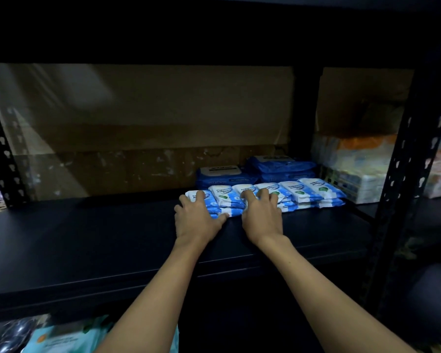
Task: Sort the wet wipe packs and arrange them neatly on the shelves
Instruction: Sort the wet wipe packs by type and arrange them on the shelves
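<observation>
Resting on the black metal shelf (112, 240), the left hand (197, 220) and right hand (261, 217) lay with spread, slightly bent fingers (264, 194) pressed on the near end of the row of small blue-and-white plastic wet wipe packs (301, 193), gripping none, larger dark blue packs (278, 169) stacked behind.

The light is dim. A black metal rack fills the view, its perforated uprights (402, 174) at 3 o'clock and 9 o'clock. Brown cardboard (143, 118) lines the back at 12 o'clock, above the dark shelf board (87, 240).
</observation>
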